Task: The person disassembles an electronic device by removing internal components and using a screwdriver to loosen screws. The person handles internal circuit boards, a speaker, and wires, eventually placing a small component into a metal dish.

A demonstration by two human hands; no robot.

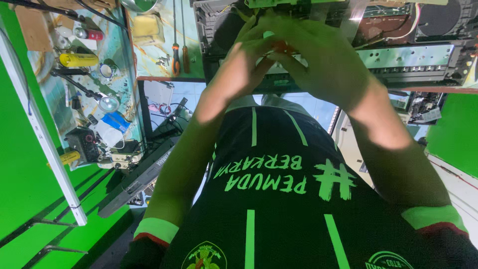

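Note:
My left hand (242, 67) and my right hand (326, 65) meet in front of my chest, fingers pressed together around a small part (277, 44) with a pale tip and an orange-red bit. Most of that part is hidden by my fingers. Just beyond the hands lies an opened electronic device (408, 55) with bare circuit boards, a metal rail and loose wires. My black shirt with green stripes fills the lower part of the view.
Two screwdrivers (176, 56) lie on the bench beside the device. A cluttered side table at the left holds a yellow cylinder (78, 60), a round lamp (108, 103) and small tools. A black keyboard (142, 177) leans below it. Green walls stand left and right.

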